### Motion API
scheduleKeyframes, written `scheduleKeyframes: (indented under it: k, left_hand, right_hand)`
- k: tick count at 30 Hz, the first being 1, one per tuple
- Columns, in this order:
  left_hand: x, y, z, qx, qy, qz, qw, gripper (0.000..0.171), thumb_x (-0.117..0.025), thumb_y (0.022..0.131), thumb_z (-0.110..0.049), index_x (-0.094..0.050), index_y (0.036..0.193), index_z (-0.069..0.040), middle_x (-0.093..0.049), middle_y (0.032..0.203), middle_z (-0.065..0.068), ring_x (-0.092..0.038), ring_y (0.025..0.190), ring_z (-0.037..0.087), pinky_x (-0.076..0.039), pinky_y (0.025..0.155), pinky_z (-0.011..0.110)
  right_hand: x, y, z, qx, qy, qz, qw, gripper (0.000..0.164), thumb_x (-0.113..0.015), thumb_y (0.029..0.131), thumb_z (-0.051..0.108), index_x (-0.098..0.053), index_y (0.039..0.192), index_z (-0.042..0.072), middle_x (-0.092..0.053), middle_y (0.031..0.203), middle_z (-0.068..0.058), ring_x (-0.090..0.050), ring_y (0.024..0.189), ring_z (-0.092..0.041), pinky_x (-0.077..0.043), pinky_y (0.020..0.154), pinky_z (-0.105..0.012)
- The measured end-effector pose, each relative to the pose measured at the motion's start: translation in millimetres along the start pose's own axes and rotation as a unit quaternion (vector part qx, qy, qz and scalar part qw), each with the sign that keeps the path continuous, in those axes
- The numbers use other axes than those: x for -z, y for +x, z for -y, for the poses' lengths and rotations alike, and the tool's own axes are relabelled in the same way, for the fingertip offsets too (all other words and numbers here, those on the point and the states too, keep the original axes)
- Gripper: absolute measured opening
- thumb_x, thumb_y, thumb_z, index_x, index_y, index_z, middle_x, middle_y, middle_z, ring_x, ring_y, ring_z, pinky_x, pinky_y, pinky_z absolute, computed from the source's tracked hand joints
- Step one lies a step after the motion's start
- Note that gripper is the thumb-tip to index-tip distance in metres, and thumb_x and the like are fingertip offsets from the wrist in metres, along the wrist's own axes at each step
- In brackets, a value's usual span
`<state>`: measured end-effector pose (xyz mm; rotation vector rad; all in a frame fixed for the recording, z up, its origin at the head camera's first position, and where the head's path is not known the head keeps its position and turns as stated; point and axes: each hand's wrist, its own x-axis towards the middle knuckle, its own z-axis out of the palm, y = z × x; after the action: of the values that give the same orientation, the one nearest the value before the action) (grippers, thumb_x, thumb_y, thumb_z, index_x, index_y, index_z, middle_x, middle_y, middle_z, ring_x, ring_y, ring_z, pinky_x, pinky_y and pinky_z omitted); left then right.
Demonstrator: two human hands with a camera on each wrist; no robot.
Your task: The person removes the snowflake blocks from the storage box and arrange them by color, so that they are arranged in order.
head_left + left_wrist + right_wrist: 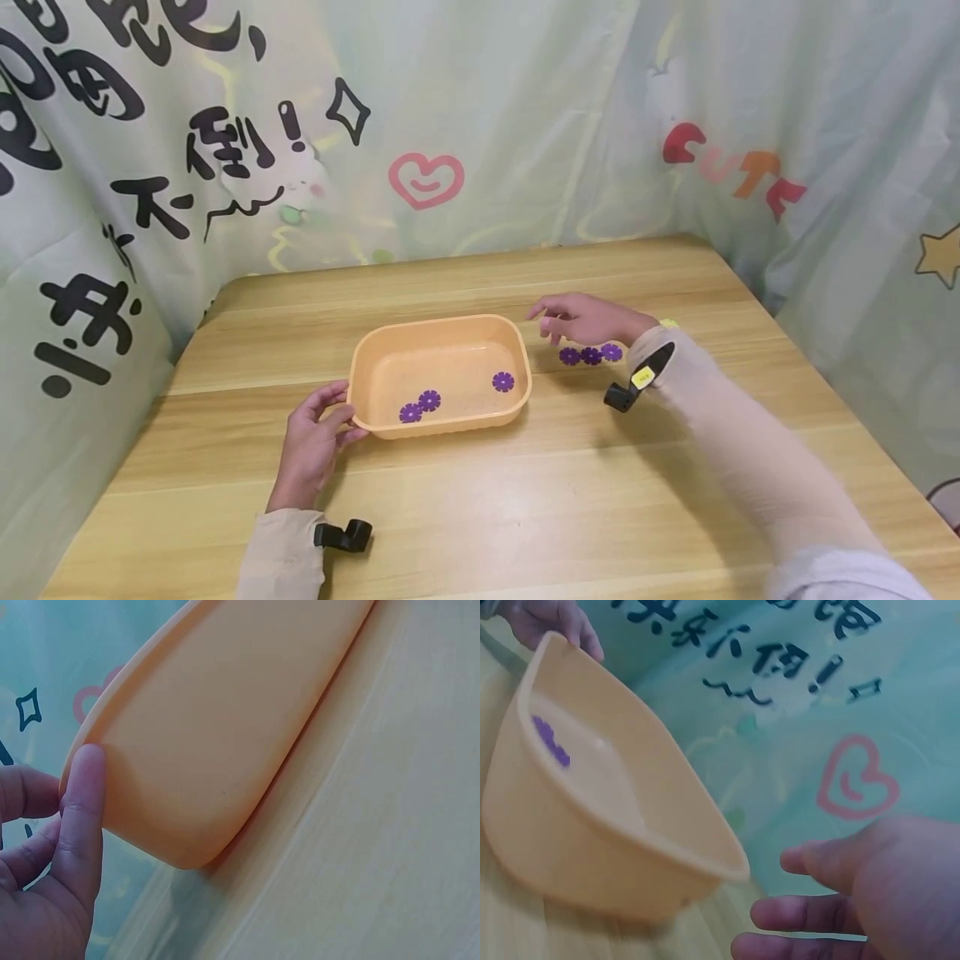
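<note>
An orange plastic basin point(438, 350) sits on the table. My left hand point(315, 442) pinches its left end, the thumb pressed to the outer wall point(187, 742) just under the rim in the left wrist view. Inside the basin lie three purple flower-shaped discs point(430, 401), two together at the front and one at the right. To the right of the basin, my right hand point(588, 318) hovers with relaxed, slightly bent fingers and holds nothing. Three more purple discs point(591, 356) lie in a row on the table, just in front of that hand.
The wooden table point(480, 517) reaches back to a pale green printed curtain point(510, 125) that hangs behind it and on both sides. A small black camera point(619, 397) is strapped to the right wrist, another camera point(352, 536) to the left.
</note>
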<state>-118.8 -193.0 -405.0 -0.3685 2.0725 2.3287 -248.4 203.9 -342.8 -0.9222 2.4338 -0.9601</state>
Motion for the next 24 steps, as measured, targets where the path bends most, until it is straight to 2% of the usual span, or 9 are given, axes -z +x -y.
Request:
scheduleKeyframes:
  k: [2, 6, 9, 11, 13, 17, 21, 24]
  left_hand:
    - [-0.1, 0.3, 0.4, -0.001, 0.001, -0.001, 1.0000, 0.041, -0.050, 0.092, 0.012, -0.043, 0.133, 0.007, -0.040, 0.117, 0.013, -0.055, 0.080, 0.012, -0.061, 0.067, 0.026]
    - [-0.4, 0.4, 0.7, -0.001, 0.004, -0.003, 1.0000, 0.041, -0.050, 0.092, 0.012, -0.044, 0.132, 0.007, -0.041, 0.116, 0.012, -0.055, 0.080, 0.013, -0.061, 0.067, 0.027]
    - [-0.7, 0.2, 0.4, -0.001, 0.006, -0.005, 1.0000, 0.041, -0.050, 0.092, 0.012, -0.045, 0.132, 0.006, -0.041, 0.116, 0.012, -0.055, 0.080, 0.013, -0.061, 0.067, 0.027]
    - [-0.6, 0.2, 0.4, 0.000, 0.006, -0.005, 1.0000, 0.041, -0.050, 0.092, 0.012, -0.045, 0.132, 0.006, -0.041, 0.116, 0.012, -0.055, 0.080, 0.013, -0.061, 0.067, 0.027]
    - [-0.3, 0.2, 0.1, 0.000, 0.005, -0.004, 1.0000, 0.041, -0.050, 0.092, 0.011, -0.045, 0.133, 0.006, -0.041, 0.116, 0.012, -0.055, 0.080, 0.013, -0.061, 0.067, 0.027]
    - [0.2, 0.3, -0.4, -0.003, 0.005, 0.001, 1.0000, 0.041, -0.051, 0.092, 0.011, -0.044, 0.133, 0.007, -0.041, 0.116, 0.013, -0.055, 0.079, 0.012, -0.061, 0.067, 0.027]
    - [0.4, 0.1, -0.4, -0.005, 0.007, 0.000, 1.0000, 0.041, -0.051, 0.092, 0.011, -0.044, 0.133, 0.007, -0.041, 0.116, 0.013, -0.055, 0.078, 0.012, -0.062, 0.067, 0.028]
    - [0.7, 0.1, 0.3, -0.004, 0.009, -0.003, 1.0000, 0.042, -0.051, 0.092, 0.011, -0.045, 0.133, 0.006, -0.041, 0.117, 0.012, -0.055, 0.079, 0.013, -0.062, 0.067, 0.028]
  right_hand:
    - [-2.1, 7.6, 8.7, -0.001, 0.000, 0.008, 1.000, 0.034, -0.046, 0.103, 0.020, -0.055, 0.131, 0.003, -0.063, 0.111, -0.019, -0.067, 0.087, -0.023, -0.058, 0.077, -0.045]
    - [-8.3, 22.6, 25.5, 0.001, -0.003, 0.029, 1.000, 0.033, -0.047, 0.103, 0.020, -0.055, 0.132, 0.005, -0.065, 0.107, -0.015, -0.066, 0.086, -0.021, -0.056, 0.079, -0.038]
    - [-13.8, 32.8, 37.8, 0.001, -0.003, 0.053, 0.999, 0.033, -0.047, 0.103, 0.018, -0.055, 0.132, 0.007, -0.065, 0.105, -0.016, -0.066, 0.086, -0.021, -0.055, 0.080, -0.036]
    - [-17.4, 39.6, 45.0, 0.002, -0.008, 0.074, 0.997, 0.033, -0.046, 0.103, 0.018, -0.054, 0.133, 0.007, -0.063, 0.111, -0.018, -0.067, 0.087, -0.021, -0.055, 0.080, -0.035]
    - [-21.4, 45.9, 52.8, -0.001, -0.020, 0.101, 0.995, 0.034, -0.045, 0.103, 0.018, -0.052, 0.135, 0.006, -0.061, 0.115, -0.019, -0.067, 0.089, -0.021, -0.056, 0.080, -0.036]
    - [-31.8, 57.5, 66.6, -0.017, -0.077, 0.157, 0.984, 0.038, -0.044, 0.104, 0.021, -0.046, 0.139, 0.005, -0.061, 0.116, -0.016, -0.066, 0.092, -0.019, -0.053, 0.084, -0.032]
    - [-44.6, 66.9, 76.2, -0.061, -0.097, 0.196, 0.974, 0.040, -0.044, 0.104, 0.024, -0.042, 0.140, 0.006, -0.059, 0.116, -0.014, -0.062, 0.078, -0.021, -0.052, 0.069, -0.031]
    - [-53.3, 72.1, 80.2, -0.099, -0.098, 0.207, 0.968, 0.038, -0.045, 0.104, 0.024, -0.042, 0.139, 0.009, -0.057, 0.112, -0.013, -0.058, 0.066, -0.023, -0.054, 0.059, -0.034]
